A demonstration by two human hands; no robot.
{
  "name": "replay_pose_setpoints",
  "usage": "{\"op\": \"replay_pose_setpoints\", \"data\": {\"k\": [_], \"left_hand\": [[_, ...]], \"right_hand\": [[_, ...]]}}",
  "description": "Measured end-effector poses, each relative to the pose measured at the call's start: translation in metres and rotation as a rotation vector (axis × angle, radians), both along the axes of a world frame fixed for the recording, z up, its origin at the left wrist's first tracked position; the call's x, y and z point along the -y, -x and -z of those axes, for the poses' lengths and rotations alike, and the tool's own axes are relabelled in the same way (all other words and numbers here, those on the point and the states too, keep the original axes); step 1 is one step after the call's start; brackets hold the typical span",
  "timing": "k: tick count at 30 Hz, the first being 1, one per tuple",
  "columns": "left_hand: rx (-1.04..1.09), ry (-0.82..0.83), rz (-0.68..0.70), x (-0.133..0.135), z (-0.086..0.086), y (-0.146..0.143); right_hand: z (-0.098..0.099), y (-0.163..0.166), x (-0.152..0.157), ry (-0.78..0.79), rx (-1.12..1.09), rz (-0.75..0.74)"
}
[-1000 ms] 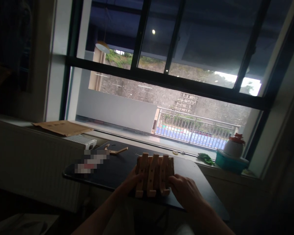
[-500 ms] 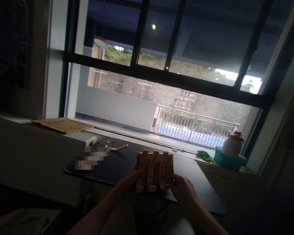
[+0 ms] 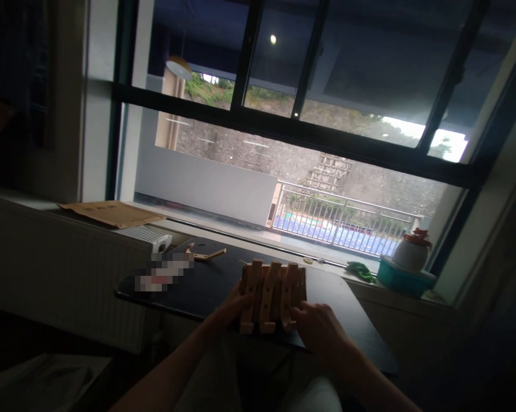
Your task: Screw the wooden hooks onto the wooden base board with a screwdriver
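Note:
A wooden rack of three upright hooks on a brown backing board is held at the near edge of the dark table, tilted towards me. Small dark holes show in the hooks. My left hand grips the rack's left side, the thumb lying over the left hook. At the lower right, my right hand is closed, its fingertips against the right hook near its bent foot. Whatever those fingers pinch, if anything, is hidden. A loose wooden hook lies on the table further back to the left.
The black table stands below a window. A blurred-out item lies at its left. On the sill are a brown envelope, a green cloth, and a teal box with a white and orange container on top.
My right fingers have shifted slightly at the right hook and are curled closer against it. My left hand keeps its hold on the rack. The camera view has moved a little.

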State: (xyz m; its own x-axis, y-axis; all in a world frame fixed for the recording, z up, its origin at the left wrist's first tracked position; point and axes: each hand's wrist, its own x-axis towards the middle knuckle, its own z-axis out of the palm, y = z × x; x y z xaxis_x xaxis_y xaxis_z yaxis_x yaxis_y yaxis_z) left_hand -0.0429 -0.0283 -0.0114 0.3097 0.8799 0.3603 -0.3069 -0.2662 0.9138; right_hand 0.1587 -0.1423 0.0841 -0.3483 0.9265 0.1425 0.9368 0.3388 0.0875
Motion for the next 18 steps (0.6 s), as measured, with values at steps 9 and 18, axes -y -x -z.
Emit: {"op": "replay_pose_setpoints", "data": {"k": [9, 18], "left_hand": [[0.008, 0.015, 0.029, 0.001, -0.001, -0.001], [-0.022, 0.001, 0.025, 0.009, -0.010, 0.000]], "right_hand": [[0.009, -0.018, -0.019, 0.027, -0.305, 0.125], [-0.010, -0.001, -0.001, -0.076, -0.069, 0.088]]}}
